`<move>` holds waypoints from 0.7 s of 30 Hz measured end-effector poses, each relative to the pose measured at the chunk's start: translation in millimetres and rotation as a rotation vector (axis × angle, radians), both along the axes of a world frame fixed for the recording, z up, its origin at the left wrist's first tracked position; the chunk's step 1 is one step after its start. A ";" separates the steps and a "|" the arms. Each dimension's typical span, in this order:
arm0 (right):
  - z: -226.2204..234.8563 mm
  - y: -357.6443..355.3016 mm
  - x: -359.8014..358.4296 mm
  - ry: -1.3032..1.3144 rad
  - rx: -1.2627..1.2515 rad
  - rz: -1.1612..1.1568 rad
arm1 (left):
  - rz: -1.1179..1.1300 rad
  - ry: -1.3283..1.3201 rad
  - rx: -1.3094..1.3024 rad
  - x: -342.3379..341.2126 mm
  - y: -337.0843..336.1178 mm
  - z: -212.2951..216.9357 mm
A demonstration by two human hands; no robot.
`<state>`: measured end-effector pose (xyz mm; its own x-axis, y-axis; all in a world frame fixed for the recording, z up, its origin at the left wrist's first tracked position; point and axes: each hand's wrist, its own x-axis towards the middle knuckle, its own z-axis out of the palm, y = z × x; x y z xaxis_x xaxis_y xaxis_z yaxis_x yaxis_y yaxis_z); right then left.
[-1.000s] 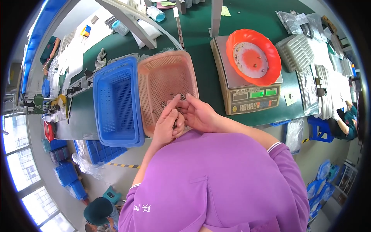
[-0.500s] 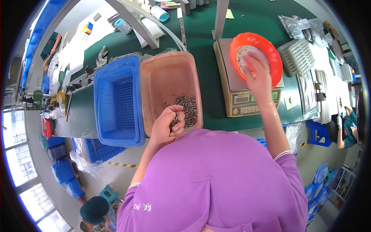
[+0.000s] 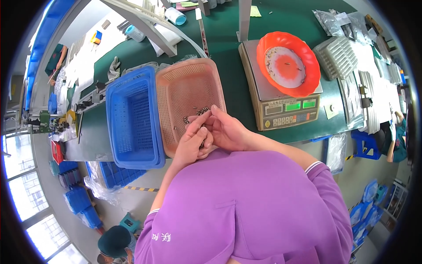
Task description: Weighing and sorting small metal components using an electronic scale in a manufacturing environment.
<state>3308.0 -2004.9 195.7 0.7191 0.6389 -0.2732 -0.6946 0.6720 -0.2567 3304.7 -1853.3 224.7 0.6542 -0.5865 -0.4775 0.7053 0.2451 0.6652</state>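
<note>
Leans in a purple shirt over the near edge of a green workbench, both bare hands together above the near end of a pink basket. Holds the left hand curled in around some small metal pieces, just visible as dark bits between the folded fingers, too small to count. Holds the right hand half cupped beside it, fingers partly bent, touching the left near the fingertips; cannot tell whether pinching anything there. Has more of the pieces loose on the basket's floor, just beyond the fingertips and partly hidden by both hands, hence no telling the full size of the heap. Looks partway along, by judgement: some pieces gathered in the left hand, only a few small bits scattered in an orange-red dish, others loose in the basket and not yet taken up. Cannot tell at this size whether of the same kind in dish and basket. Has a blue basket side by side with the pink one on its left, and a scale under the dish, to the right and well apart from the hands, with green-lit displays. Includes, farther off, clear plastic trays right of the dish, a grey glove beyond the blue basket, and, past the bench, co-workers at lower left and far right
</note>
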 end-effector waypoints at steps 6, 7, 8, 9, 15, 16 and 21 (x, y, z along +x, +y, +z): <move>-4.1 -1.9 2.1 0.074 0.005 -0.022 | 0.049 -0.012 -0.009 2.6 7.7 -7.0; -5.2 -1.3 2.1 0.075 0.006 -0.022 | 0.046 -0.037 -0.014 2.7 7.6 -6.9; -7.1 -0.6 1.9 0.070 -0.008 -0.019 | 0.044 -0.062 -0.019 2.7 7.6 -6.8; -8.1 0.0 1.7 0.064 -0.022 -0.016 | 0.044 -0.061 -0.018 2.5 7.5 -6.6; -23.9 -12.3 6.5 -0.082 0.062 -0.149 | 0.087 0.067 -0.163 5.5 11.5 -7.7; -5.0 -20.4 10.5 -0.081 -0.133 -0.282 | 0.145 0.137 -0.165 7.0 15.5 -8.6; 10.8 -113.8 33.4 -0.386 -1.002 -0.739 | 0.214 0.297 -0.157 10.4 22.4 -11.5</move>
<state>3341.4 -2118.7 206.5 0.9495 -0.2989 -0.0956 -0.0147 0.2620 -0.9649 3315.1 -1830.9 213.2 0.6165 -0.5332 -0.5793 0.7833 0.4896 0.3830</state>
